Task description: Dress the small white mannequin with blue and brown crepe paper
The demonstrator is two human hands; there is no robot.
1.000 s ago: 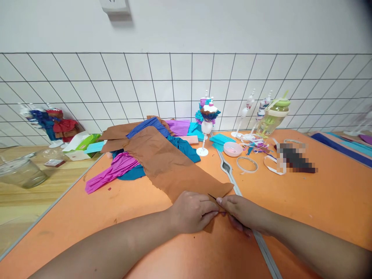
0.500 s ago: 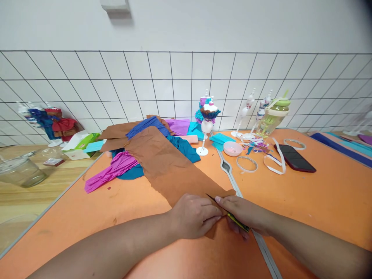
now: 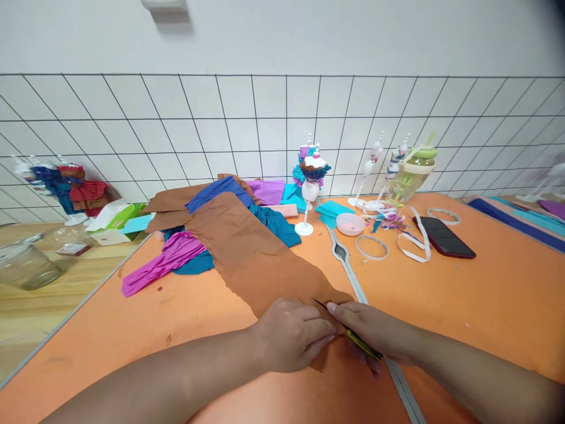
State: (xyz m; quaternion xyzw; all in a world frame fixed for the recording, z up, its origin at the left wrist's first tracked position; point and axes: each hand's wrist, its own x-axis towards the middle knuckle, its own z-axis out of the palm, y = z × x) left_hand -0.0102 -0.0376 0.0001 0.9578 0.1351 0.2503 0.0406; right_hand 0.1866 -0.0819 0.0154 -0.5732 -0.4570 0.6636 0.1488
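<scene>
A long sheet of brown crepe paper (image 3: 247,253) runs diagonally across the orange tabletop toward me. My left hand (image 3: 293,335) is closed on its near end, with fingertips pinched beside the cutting line. My right hand (image 3: 371,327) grips scissors (image 3: 362,344) with yellow-green handles, partly hidden under the palm. The dark scissor tip lies on the paper, pointing up and left. A small corner of brown paper hangs below my left fingers.
Coloured crepe paper, including a magenta piece (image 3: 163,265), lies at the left. A decorated stand (image 3: 310,191), a pink bowl (image 3: 350,224), a tape roll (image 3: 372,247), a phone (image 3: 445,237) and a green-lidded bottle (image 3: 410,176) stand or lie beyond my hands. A grey strip (image 3: 401,383) crosses the table.
The view has shifted slightly, so background things sit a little further left. Both hands stay close together on the brown paper, with the scissors at nearly the same spot.
</scene>
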